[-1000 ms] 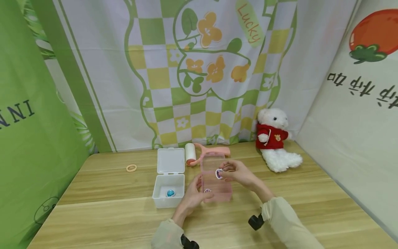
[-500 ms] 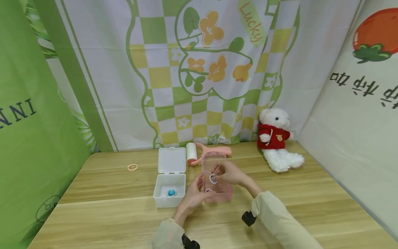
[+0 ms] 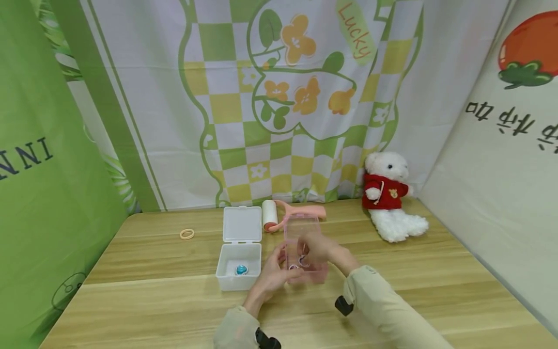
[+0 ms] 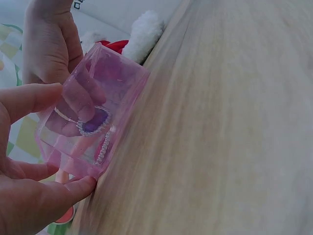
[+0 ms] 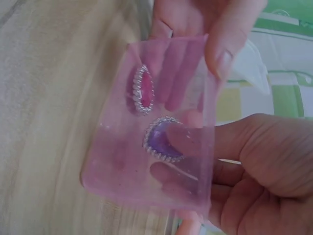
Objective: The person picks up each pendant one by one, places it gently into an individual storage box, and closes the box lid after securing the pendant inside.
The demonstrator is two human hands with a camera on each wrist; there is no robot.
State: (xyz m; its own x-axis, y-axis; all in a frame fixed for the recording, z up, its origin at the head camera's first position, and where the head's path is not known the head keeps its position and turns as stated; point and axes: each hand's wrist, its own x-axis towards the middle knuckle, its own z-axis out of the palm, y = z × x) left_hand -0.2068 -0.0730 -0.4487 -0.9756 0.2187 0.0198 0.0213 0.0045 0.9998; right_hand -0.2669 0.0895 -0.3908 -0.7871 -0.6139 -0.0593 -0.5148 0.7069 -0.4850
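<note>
A clear pink box with its lid raised stands before me. My left hand grips its left side, thumb and fingertips against the wall and rim. Inside the box, my right hand pinches a ring with a purple gem and a beaded silvery edge; a bit of its thin band shows in the left wrist view. A similar pink-gem ring lies in the box near the left wall. To the left, a white box with its lid up holds a blue-gem ring.
Behind the boxes lies a lint roller with a pinkish handle. A tan ring-shaped band is on the table at left. A white plush toy in red sits at the back right, by the curtain.
My right hand has moved down and left, carrying the purple-gem ring from above the pink box into it. The left hand keeps its hold on the box.
</note>
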